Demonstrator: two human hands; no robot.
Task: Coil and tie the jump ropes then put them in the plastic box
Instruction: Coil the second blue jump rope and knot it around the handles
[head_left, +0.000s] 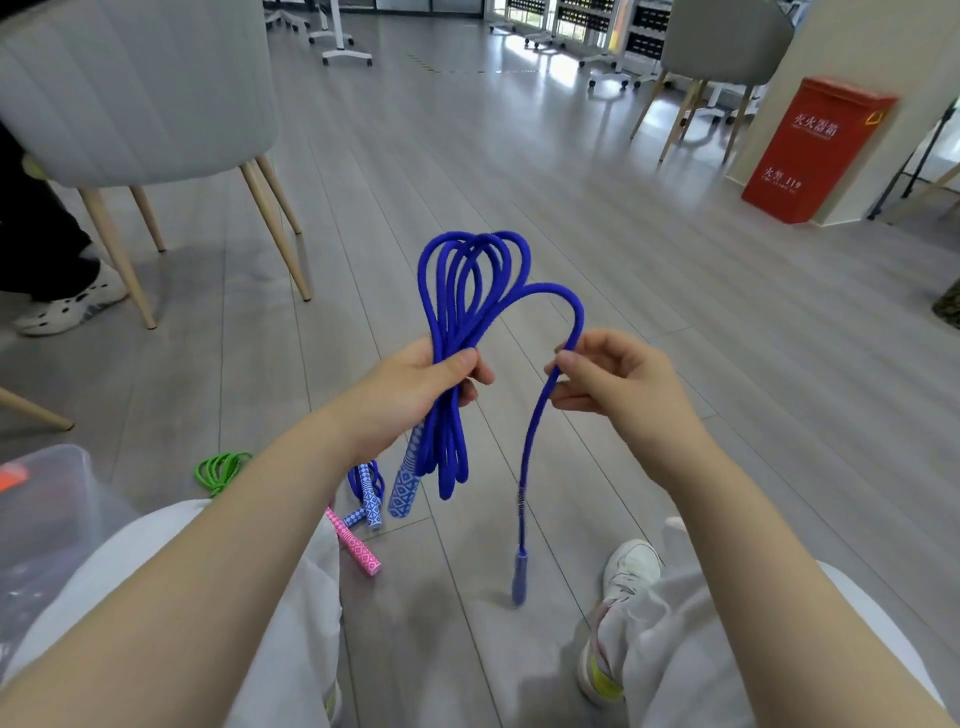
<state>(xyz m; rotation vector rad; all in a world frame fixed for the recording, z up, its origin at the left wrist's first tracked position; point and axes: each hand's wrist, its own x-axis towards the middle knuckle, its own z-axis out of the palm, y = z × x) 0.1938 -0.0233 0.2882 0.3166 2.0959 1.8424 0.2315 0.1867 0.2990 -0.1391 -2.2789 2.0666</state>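
A: What's in the plastic box (78, 478)?

B: It sits at the lower left; something orange and dark shapes show through the wall, too blurred to name.

A: And the blue jump rope (457, 312)?

B: The left hand (410, 389) grips its bundled loops, one patterned handle hanging below. The right hand (613, 379) pinches the free strand just beside; its other handle dangles above the floor.

Both forearms bare, no sleeves, watch or rings visible. White loose trousers (218, 597) cover both legs. At 5 o'clock, a white laced trainer (621, 613) with yellow trim at its heel on the right foot.
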